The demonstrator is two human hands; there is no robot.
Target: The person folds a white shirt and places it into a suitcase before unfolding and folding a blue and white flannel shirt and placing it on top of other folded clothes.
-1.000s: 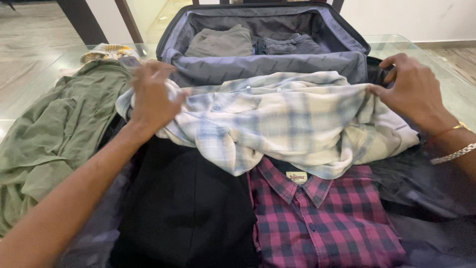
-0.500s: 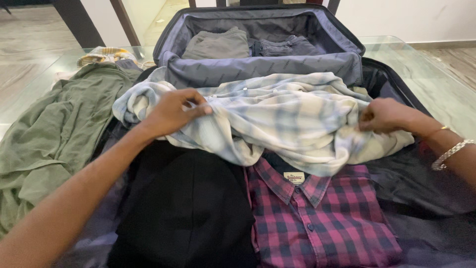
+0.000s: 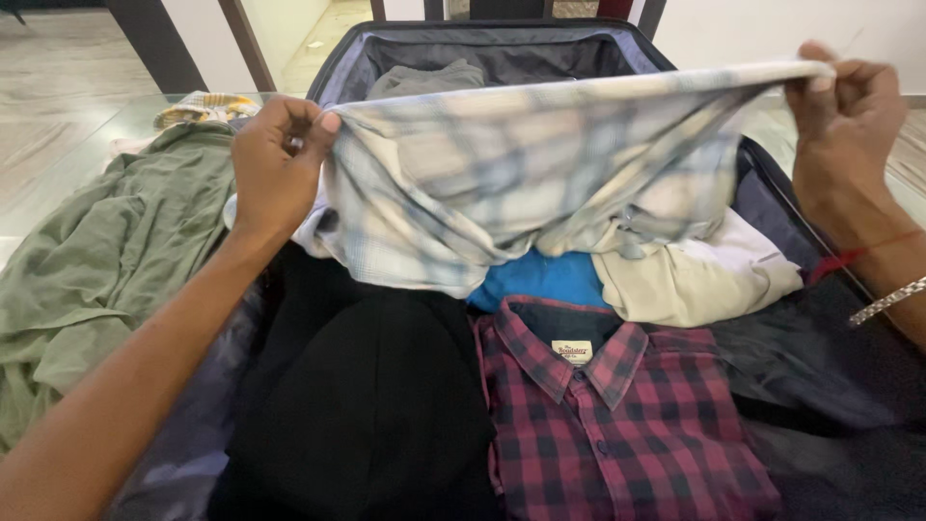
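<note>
Pale plaid shirt [image 3: 502,174], cream with blue checks, hangs stretched in the air over the open suitcase [image 3: 772,183], its upper edge pulled taut from left to right. The left hand [image 3: 275,164] has its fingers closed on the left end of that edge, and the right hand [image 3: 844,116] pinches the right end between thumb and curled fingers. Its lower folds droop loosely, so it looks lifted but not yet folded or laid flat. Beneath it, in the near half of the case, lie a blue garment [image 3: 540,280] and a cream garment [image 3: 694,275], then nearer a folded maroon checked shirt [image 3: 627,415] and, to its left, a black garment [image 3: 367,405], already packed by the look of them. A grey folded piece [image 3: 424,77] sits in the far half. Left of the case an olive green garment [image 3: 106,260] lies crumpled on the glass table [image 3: 58,164], seemingly unpacked.
</note>
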